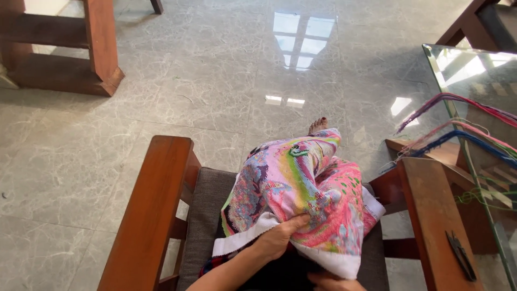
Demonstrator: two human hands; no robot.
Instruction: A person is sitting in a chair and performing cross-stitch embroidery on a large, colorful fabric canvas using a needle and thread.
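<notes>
The embroidered cloth lay bunched over the person's lap in the wooden chair. The left hand pinched its white border; the right hand sat mostly hidden beneath, grip unclear. Soft and light, it probably handled best by that edge.

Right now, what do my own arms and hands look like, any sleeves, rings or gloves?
Both are bare. The left hand and its forearm show no sleeve, glove, ring, watch or bracelet. Only a sliver of the right hand shows at the bottom edge, also ungloved; its wrist and arm are out of view.
</notes>
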